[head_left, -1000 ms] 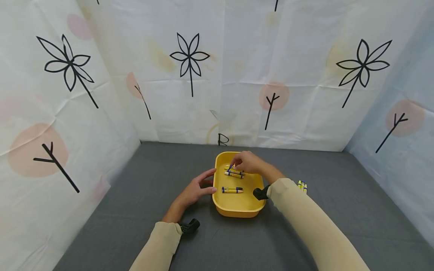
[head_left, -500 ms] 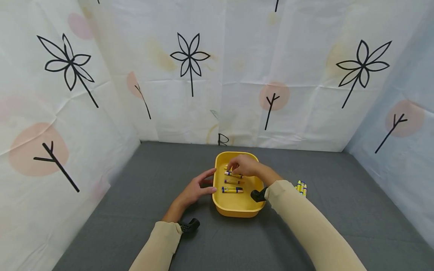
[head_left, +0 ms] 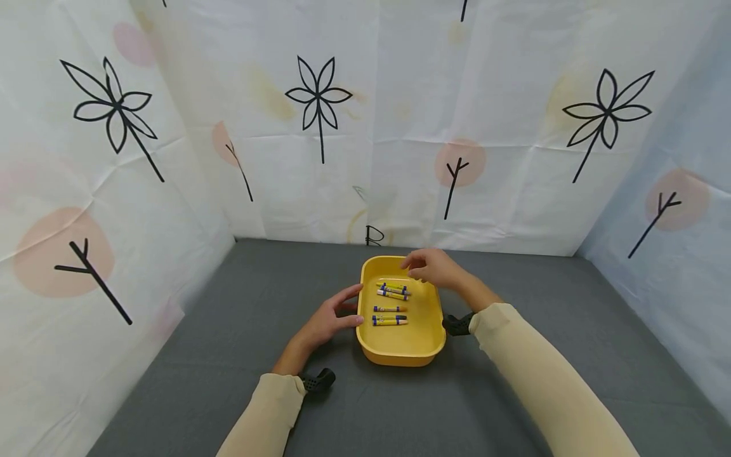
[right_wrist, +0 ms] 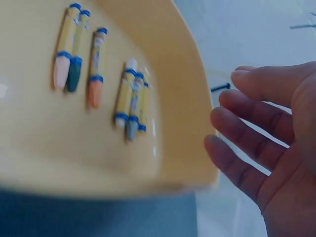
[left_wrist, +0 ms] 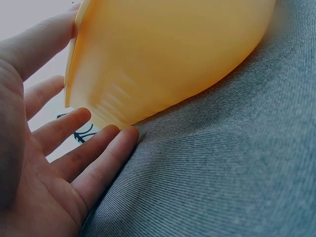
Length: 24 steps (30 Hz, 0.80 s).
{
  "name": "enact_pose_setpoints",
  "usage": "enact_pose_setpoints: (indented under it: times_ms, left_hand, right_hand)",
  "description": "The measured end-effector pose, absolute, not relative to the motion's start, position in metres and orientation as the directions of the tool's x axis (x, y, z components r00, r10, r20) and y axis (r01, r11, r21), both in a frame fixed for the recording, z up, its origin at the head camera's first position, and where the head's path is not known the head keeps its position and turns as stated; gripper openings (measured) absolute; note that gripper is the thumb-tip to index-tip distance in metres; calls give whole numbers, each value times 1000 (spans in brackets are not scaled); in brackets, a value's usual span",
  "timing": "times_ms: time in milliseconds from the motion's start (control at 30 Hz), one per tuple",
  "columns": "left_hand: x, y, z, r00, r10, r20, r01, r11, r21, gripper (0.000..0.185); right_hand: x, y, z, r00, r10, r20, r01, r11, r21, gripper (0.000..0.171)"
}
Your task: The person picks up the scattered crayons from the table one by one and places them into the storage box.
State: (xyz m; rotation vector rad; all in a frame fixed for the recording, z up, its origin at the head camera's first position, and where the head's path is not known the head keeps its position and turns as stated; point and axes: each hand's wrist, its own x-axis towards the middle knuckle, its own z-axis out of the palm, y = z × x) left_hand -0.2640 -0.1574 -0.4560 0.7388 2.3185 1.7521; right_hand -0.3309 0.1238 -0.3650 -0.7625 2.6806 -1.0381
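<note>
A yellow plastic tray stands on the grey cloth with several wax crayons in yellow-and-blue wrappers. In the right wrist view a lone orange crayon lies between a pink crayon beside a dark green one, and a cluster of three with a white and a grey crayon. My left hand touches the tray's left side, thumb and fingers spread along the rim and outer wall. Over the far right corner hovers my right hand, fingers loosely bent, holding nothing.
Grey cloth covers the table around the tray. Printed white fabric hangs at the back and both sides. My right sleeve stretches over the table right of the tray.
The orange crayon now lies apart, between the two groups. My right hand has left the crayons, moving right toward the tray's far corner; its sleeve now hides the crayons outside. Left hand stays put.
</note>
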Motion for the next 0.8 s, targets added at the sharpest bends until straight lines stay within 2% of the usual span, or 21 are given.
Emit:
enact_pose_setpoints:
  times_ms: [200, 433, 800]
  left_hand:
    - [-260, -157, -449, -866, 471, 169, 287, 190, 939, 70]
    - [-270, -159, -467, -884, 440, 158, 275, 215, 937, 70]
    - [-271, -159, -469, -888, 431, 160, 273, 216, 937, 71]
  right_hand:
    - [-331, 152, -363, -892, -449, 59, -360, 624, -693, 24]
    - [-324, 187, -372, -903, -421, 89, -360, 627, -691, 21]
    - [-309, 232, -401, -885, -464, 33, -363, 645, -673, 24]
